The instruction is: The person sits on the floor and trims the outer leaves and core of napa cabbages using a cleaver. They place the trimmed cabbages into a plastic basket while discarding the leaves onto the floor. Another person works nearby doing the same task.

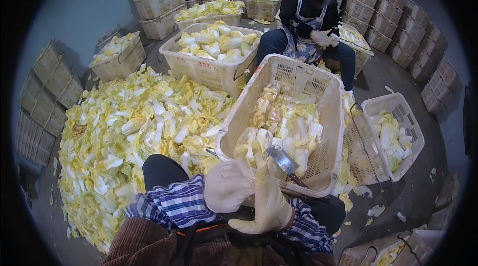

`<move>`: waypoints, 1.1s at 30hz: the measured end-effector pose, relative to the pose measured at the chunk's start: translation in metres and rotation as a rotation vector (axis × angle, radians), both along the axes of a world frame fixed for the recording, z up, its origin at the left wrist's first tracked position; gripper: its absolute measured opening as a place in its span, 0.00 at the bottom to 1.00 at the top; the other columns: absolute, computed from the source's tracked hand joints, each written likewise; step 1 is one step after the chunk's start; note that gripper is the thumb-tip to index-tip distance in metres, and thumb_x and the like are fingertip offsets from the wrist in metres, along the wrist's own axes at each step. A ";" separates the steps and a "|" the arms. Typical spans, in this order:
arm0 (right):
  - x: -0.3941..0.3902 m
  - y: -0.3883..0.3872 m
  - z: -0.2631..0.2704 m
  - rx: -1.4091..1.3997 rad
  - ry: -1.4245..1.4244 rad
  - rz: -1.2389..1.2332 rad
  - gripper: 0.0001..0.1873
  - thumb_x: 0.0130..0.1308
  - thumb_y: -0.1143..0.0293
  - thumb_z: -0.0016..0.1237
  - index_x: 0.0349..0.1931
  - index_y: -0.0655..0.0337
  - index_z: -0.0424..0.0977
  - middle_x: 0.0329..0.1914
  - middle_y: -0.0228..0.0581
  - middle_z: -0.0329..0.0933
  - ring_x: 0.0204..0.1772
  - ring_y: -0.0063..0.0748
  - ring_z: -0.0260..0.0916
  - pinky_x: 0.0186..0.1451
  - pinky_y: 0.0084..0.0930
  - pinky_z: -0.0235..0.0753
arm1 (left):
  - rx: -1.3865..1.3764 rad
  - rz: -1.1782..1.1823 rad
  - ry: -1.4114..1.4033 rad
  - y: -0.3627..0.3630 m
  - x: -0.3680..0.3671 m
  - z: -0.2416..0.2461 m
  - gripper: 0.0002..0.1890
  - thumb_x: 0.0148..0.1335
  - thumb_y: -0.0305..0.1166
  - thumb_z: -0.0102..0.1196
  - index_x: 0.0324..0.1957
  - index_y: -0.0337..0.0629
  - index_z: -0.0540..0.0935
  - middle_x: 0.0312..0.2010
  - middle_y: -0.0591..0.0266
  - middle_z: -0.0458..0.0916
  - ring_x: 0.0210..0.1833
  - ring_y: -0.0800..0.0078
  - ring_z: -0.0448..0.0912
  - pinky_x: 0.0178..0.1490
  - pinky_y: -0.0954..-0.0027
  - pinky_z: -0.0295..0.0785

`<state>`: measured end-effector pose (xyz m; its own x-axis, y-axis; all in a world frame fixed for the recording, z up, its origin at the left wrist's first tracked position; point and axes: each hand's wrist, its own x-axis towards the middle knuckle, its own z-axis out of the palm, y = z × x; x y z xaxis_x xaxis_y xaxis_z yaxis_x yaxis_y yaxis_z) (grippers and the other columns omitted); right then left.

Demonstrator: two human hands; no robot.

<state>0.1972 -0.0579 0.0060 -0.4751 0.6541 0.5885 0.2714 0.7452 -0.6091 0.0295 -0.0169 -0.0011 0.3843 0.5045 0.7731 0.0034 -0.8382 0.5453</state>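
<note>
Both hands wear pale gloves and are close together over the near end of a white plastic crate (336,131). My left hand (228,185) is bent, its fingers beside or touching the right glove; whether they grip it cannot be told. My right hand (266,198) is raised, thumb spread from the fingers, with nothing seen in it. Just right of it, a broad-bladed knife (283,158) rests at the crate's near end, its dark handle towards the rim. Inside the crate lie trimmed napa cabbages (298,127), some brownish. My hands hide part of the near rim.
A large heap of cabbage leaves (149,127) lies at the left. Beyond it stands a crate full of cabbages (209,64). A co-worker (306,23) in an apron sits opposite, gloved hands together. Another crate (414,131) leans at the right. Stacked crates (396,23) line the walls.
</note>
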 end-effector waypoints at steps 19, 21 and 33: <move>-0.005 0.015 -0.009 0.317 -0.161 -0.262 0.56 0.53 0.43 0.53 0.75 0.37 0.30 0.75 0.46 0.51 0.75 0.75 0.36 0.59 0.85 0.30 | -0.914 0.194 -0.009 0.003 -0.013 0.030 0.10 0.58 0.28 0.62 0.23 0.34 0.83 0.20 0.63 0.81 0.23 0.84 0.75 0.28 0.80 0.67; -0.006 0.016 -0.012 0.308 -0.170 -0.265 0.55 0.53 0.44 0.53 0.75 0.32 0.30 0.74 0.46 0.52 0.75 0.74 0.37 0.58 0.86 0.32 | -0.872 0.215 0.032 0.004 -0.011 0.035 0.11 0.59 0.30 0.62 0.22 0.35 0.82 0.18 0.67 0.80 0.22 0.86 0.73 0.27 0.81 0.66; -0.014 0.014 -0.004 0.270 -0.219 -0.405 0.54 0.53 0.48 0.56 0.75 0.52 0.39 0.66 0.68 0.57 0.70 0.75 0.48 0.53 0.79 0.46 | -0.693 0.088 -0.169 -0.004 -0.017 0.035 0.14 0.60 0.24 0.56 0.18 0.40 0.73 0.15 0.68 0.74 0.18 0.82 0.69 0.22 0.77 0.61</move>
<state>0.1831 -0.0443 0.0020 -0.3467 0.6496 0.6767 0.6692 0.6768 -0.3068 0.0130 -0.0207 0.0342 0.2232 0.9243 0.3097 -0.0767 -0.3000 0.9508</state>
